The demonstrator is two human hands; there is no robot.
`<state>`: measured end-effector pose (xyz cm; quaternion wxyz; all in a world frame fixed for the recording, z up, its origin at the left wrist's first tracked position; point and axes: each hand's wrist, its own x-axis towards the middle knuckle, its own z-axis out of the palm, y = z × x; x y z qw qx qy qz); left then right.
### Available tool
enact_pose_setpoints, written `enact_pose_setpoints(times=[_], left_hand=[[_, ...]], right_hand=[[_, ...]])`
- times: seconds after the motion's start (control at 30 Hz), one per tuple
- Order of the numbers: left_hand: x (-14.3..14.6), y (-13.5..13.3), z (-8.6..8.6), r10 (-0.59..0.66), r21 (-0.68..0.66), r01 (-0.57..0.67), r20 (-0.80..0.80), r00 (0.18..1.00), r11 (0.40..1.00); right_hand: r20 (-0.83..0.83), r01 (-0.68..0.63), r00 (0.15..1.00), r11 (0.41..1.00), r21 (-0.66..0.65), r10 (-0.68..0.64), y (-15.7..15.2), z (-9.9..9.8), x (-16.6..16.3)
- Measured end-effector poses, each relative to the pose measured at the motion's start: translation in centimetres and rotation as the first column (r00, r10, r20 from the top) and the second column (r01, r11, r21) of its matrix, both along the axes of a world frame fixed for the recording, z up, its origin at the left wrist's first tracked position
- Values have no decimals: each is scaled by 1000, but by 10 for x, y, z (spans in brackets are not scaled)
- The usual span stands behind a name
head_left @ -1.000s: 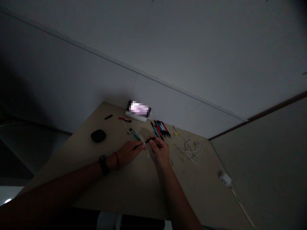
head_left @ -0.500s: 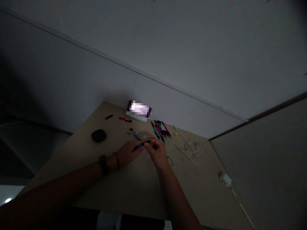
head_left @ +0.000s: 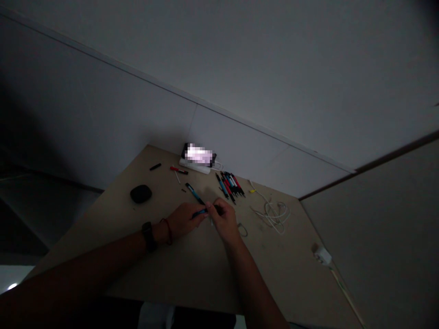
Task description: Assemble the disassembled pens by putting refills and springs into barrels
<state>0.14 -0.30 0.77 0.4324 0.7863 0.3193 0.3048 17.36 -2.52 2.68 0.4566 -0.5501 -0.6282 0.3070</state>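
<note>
Just camera-side of the lit phone [head_left: 199, 155], both hands meet low over the table [head_left: 192, 278]

left hand [head_left: 183, 220]: forearm runs in long from lower left, nearly flat to the tabletop, palm down. Fingers are curled in, with thumb and forefinger pinching one end of the held pen [head_left: 201, 212]. Watch [head_left: 147, 235] and red band [head_left: 167, 228] sit on that wrist

right hand [head_left: 224, 220]: forearm rises from the bottom edge, wrist a little bent, knuckles up. Fingers are bunched tight round the pen's other end

held pen: blue and dark barrel, roughly level, bridging the two hands, below the phone in frame and well apart from it. Resting on the table or just off it, can't tell, too dark

rest, all placed from the phone:
- loose blue pen [head_left: 193, 192] lies between the phone and the hands
- red pen [head_left: 179, 170] just left of it, near its lower corner
- black cap [head_left: 155, 167] further left
- dark oval case [head_left: 140, 193] left of it and nearer the camera
- pen bunch [head_left: 229, 183] just right of it, fanned side by side
- white cable [head_left: 272, 211] coiled further right
- white plug [head_left: 322, 256] far right, well toward the camera
</note>
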Motion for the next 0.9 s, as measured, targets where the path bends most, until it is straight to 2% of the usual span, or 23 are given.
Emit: enact_pose_setpoints(times=[0.2,0.43,0.63,0.9], left_hand=[[1,0,1,4,-12,-3,11,1000,1000],[1,2,2,74,-46,-72,28,997,996],[1,2,2,67,-58,-66,4,998,996],[0,1,2,12,14,-12,-36,999,1000]], right_hand=[[56,-17,998,1000,-12,18,0,-1,2],[-82,-48,995,999,21,50,-3,-2,6],[-30,21,999,1000,6,-21,0,-6,5],[81,35,996,998,49,-39,1,-4,4]])
